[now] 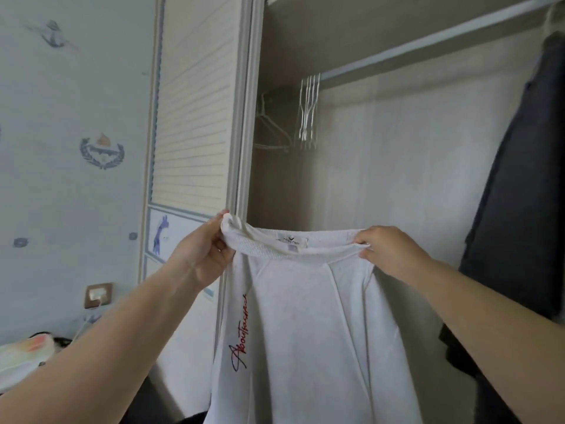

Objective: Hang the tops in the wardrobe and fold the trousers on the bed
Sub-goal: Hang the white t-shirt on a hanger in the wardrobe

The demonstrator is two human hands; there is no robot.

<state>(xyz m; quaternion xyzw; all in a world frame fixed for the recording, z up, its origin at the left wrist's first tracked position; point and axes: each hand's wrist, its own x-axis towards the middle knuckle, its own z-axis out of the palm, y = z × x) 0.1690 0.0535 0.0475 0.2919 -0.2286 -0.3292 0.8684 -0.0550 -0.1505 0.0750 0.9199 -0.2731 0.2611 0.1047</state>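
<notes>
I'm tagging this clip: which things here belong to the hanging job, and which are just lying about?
Job: white top, left hand, right hand, empty hangers, wardrobe rail.
Lying about: dark hung garment, wall socket, colourful bundle at lower left.

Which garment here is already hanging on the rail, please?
The dark garment at the wardrobe's right edge; the white top is still off the rail, held up by the left hand and right hand.

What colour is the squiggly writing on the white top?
The writing on the white top is red and dark blue, seen in the head view.
</notes>
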